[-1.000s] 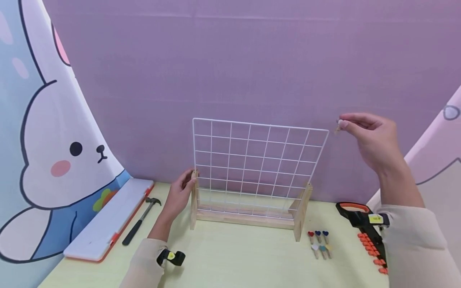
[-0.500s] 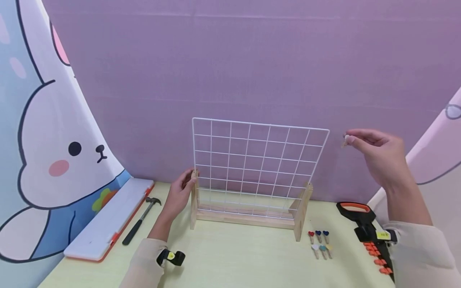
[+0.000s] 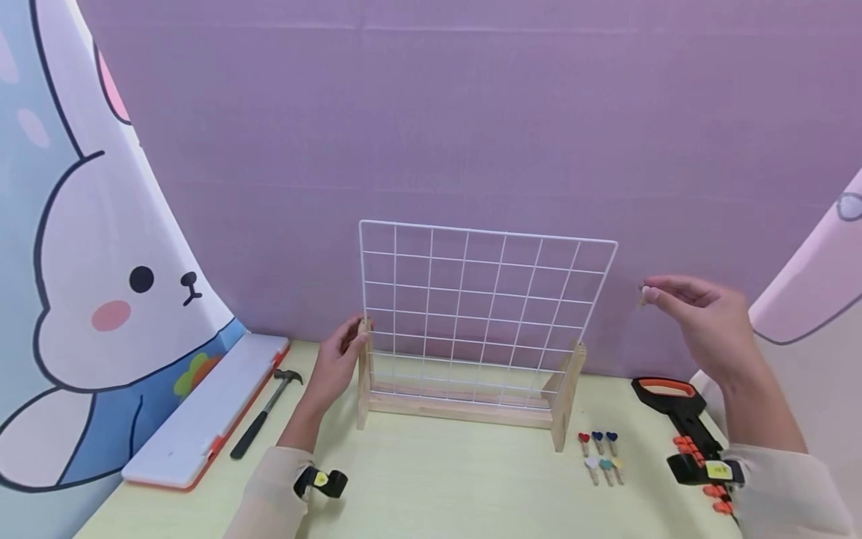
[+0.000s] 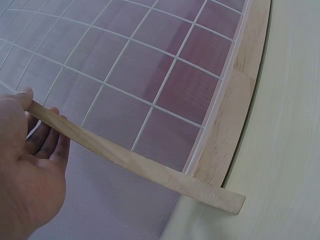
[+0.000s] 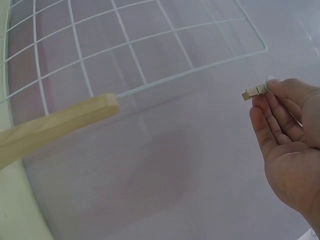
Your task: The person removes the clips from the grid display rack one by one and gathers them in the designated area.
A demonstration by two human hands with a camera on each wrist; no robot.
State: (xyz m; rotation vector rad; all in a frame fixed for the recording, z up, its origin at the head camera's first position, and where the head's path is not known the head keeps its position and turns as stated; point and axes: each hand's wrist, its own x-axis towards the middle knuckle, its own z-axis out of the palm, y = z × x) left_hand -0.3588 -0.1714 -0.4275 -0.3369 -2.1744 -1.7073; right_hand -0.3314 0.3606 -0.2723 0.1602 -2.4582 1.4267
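A white wire grid panel [image 3: 481, 303] stands upright in a wooden stand [image 3: 458, 414]. My left hand [image 3: 339, 355] grips the top of the stand's left side piece [image 4: 135, 162], its thumb on one face and the fingers round the other. To the right of the grid, my right hand [image 3: 714, 318] is raised in the air. Between thumb and fingertips it pinches a small wooden clothespin [image 5: 254, 92] whose white top is partly covered by the thumb. The clothespin is apart from the grid in the right wrist view.
Several small heart-topped clothespins [image 3: 599, 457] lie in two rows right of the stand. Farther right is a black and orange tool [image 3: 683, 419], partly hidden by the right wrist camera. On the left lie a hammer [image 3: 266, 414] and a long white case [image 3: 209, 412] with orange edges.
My right hand has moved down and slightly right, still pinching the clothespin. The left hand keeps its grip on the stand, which has not visibly moved.
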